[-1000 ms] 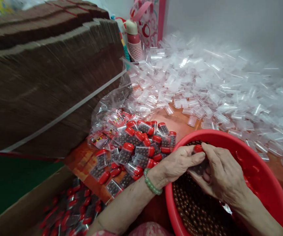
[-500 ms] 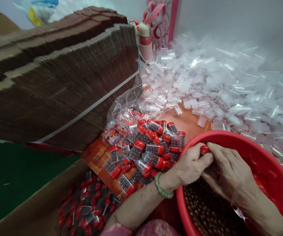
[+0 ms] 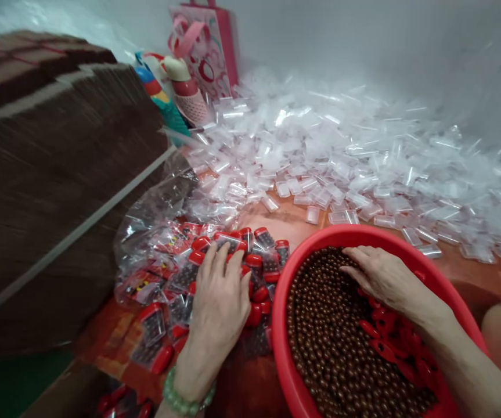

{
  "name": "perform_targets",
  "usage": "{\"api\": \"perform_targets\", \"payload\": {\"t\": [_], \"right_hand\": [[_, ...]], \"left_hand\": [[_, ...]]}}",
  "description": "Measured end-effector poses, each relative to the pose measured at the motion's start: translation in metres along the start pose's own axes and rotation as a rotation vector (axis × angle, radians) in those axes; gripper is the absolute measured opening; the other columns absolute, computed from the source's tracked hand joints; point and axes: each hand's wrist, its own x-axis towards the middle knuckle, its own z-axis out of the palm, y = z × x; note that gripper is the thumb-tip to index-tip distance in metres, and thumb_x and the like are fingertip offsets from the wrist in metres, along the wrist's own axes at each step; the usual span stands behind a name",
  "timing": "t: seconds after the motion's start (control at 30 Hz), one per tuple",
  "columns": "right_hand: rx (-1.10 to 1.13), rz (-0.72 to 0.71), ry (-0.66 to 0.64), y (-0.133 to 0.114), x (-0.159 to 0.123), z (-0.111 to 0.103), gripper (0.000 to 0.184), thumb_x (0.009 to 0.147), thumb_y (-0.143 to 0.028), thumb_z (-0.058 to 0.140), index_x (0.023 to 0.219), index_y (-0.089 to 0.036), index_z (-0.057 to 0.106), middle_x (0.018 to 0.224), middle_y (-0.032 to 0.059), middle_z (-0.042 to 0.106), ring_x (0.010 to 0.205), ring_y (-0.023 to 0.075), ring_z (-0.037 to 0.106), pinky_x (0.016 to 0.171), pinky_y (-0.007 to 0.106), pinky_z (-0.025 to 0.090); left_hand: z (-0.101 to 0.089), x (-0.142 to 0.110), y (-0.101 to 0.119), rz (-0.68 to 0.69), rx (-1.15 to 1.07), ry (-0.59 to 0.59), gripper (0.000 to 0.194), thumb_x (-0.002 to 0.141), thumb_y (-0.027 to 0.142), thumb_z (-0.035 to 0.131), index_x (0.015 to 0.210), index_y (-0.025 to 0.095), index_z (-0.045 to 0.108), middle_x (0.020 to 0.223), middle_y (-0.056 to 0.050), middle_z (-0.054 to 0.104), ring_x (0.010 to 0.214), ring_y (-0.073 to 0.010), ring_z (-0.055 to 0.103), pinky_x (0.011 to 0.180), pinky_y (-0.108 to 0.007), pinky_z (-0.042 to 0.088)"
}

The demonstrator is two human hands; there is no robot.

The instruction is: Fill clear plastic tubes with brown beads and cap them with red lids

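My left hand [image 3: 222, 299], with a green bead bracelet [image 3: 189, 395] at the wrist, lies over a pile of small clear boxes with red caps [image 3: 254, 264], filled with dark balls. Its fingers are spread and point away from me; the palm side is hidden. Inside the red basin [image 3: 281, 325] my right hand [image 3: 381, 276] hovers low over shiny brown balls [image 3: 328, 325], thumb and fingers apart, with nothing visible between them. Loose red caps [image 3: 389, 337] lie in the basin beneath the right wrist.
Empty clear boxes [image 3: 332, 151] are heaped along the wall. Tall bundled cardboard [image 3: 45, 191] stands at the left, beside a clear plastic bag [image 3: 146, 209] of red packets. A bottle [image 3: 187, 93] and a pink gift bag [image 3: 209, 55] stand behind. More filled boxes lie below the table edge.
My hands were together over the basin around a red-capped box. Now they are apart, the left on the pile and the right low over the balls. The view has turned right.
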Motion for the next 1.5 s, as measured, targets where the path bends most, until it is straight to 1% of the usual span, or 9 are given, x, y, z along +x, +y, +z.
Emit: {"api": "perform_targets", "payload": {"t": [0.17,0.27,0.4,0.57,0.67,0.83,1.0,1.2,1.5], "right_hand": [[-0.02,0.018,-0.071,-0.003,0.002,0.005,0.02,0.097,-0.028,0.052,0.106,-0.015,0.065,0.102,0.0143,0.073,0.089,0.0293,0.071,0.076,0.041,0.056],[-0.01,0.043,-0.133,-0.004,0.002,0.003,0.019,0.098,-0.027,0.051,0.105,-0.016,0.064,0.1,0.0126,0.073,0.09,0.0292,0.071,0.076,0.041,0.055],[0.016,0.071,-0.202,-0.01,0.005,-0.005,0.016,0.099,-0.025,0.049,0.1,-0.017,0.062,0.095,0.0094,0.072,0.086,0.0271,0.071,0.076,0.039,0.053],[0.027,0.07,-0.207,-0.009,0.005,-0.016,0.016,0.099,-0.026,0.049,0.099,-0.016,0.062,0.097,0.0098,0.071,0.088,0.0259,0.069,0.076,0.036,0.05],[0.036,0.085,-0.197,-0.003,0.004,-0.018,0.018,0.099,-0.028,0.05,0.103,-0.015,0.062,0.098,0.0105,0.071,0.09,0.0267,0.069,0.076,0.036,0.049],[0.041,0.106,-0.194,0.001,0.003,-0.015,0.018,0.098,-0.029,0.052,0.104,-0.015,0.062,0.099,0.0111,0.071,0.089,0.0262,0.069,0.072,0.034,0.048],[0.061,0.066,-0.203,-0.001,0.003,-0.009,0.017,0.098,-0.027,0.051,0.103,-0.016,0.063,0.097,0.0107,0.072,0.085,0.0246,0.07,0.07,0.033,0.048],[0.073,0.061,-0.179,-0.002,0.0,0.0,0.015,0.098,-0.025,0.05,0.102,-0.017,0.062,0.093,0.0102,0.072,0.083,0.024,0.071,0.069,0.032,0.049],[0.04,0.033,-0.21,-0.007,0.005,0.008,0.012,0.097,-0.023,0.051,0.098,-0.017,0.062,0.093,0.0096,0.073,0.083,0.0234,0.072,0.07,0.031,0.051]], "left_hand": [[0.018,0.088,0.012,0.124,0.163,-0.35,0.035,0.089,0.003,0.039,0.117,0.014,0.058,0.118,-0.015,0.063,0.108,-0.0254,0.061,0.092,-0.039,0.054],[0.05,0.138,0.017,0.173,0.219,-0.395,0.035,0.091,0.004,0.041,0.119,0.013,0.059,0.124,-0.017,0.06,0.116,-0.0292,0.058,0.092,-0.042,0.052],[0.093,0.168,0.016,0.183,0.278,-0.44,0.028,0.095,0.009,0.044,0.116,0.01,0.062,0.126,-0.02,0.059,0.119,-0.0309,0.057,0.093,-0.046,0.051],[0.107,0.173,0.005,0.18,0.3,-0.497,0.027,0.097,0.019,0.049,0.12,0.009,0.059,0.119,-0.015,0.063,0.107,-0.0255,0.063,0.089,-0.043,0.053],[0.098,0.173,0.002,0.185,0.283,-0.509,0.032,0.094,0.007,0.037,0.118,0.002,0.057,0.114,-0.023,0.063,0.106,-0.0302,0.064,0.087,-0.041,0.051],[0.081,0.17,0.012,0.23,0.211,-0.496,0.032,0.096,0.027,0.045,0.118,0.008,0.056,0.115,-0.021,0.063,0.111,-0.0324,0.06,0.09,-0.041,0.049],[0.088,0.145,0.03,0.283,0.155,-0.582,0.025,0.092,0.025,0.056,0.108,0.007,0.063,0.11,-0.019,0.066,0.104,-0.0284,0.064,0.087,-0.039,0.052],[0.101,0.114,0.047,0.281,0.115,-0.574,0.035,0.094,0.035,0.06,0.123,0.016,0.059,0.123,-0.009,0.062,0.104,-0.0219,0.064,0.088,-0.044,0.056],[0.084,0.157,0.015,0.104,0.247,-0.358,0.03,0.094,0.007,0.042,0.119,0.001,0.057,0.123,-0.025,0.059,0.123,-0.0336,0.054,0.1,-0.047,0.046]]}}
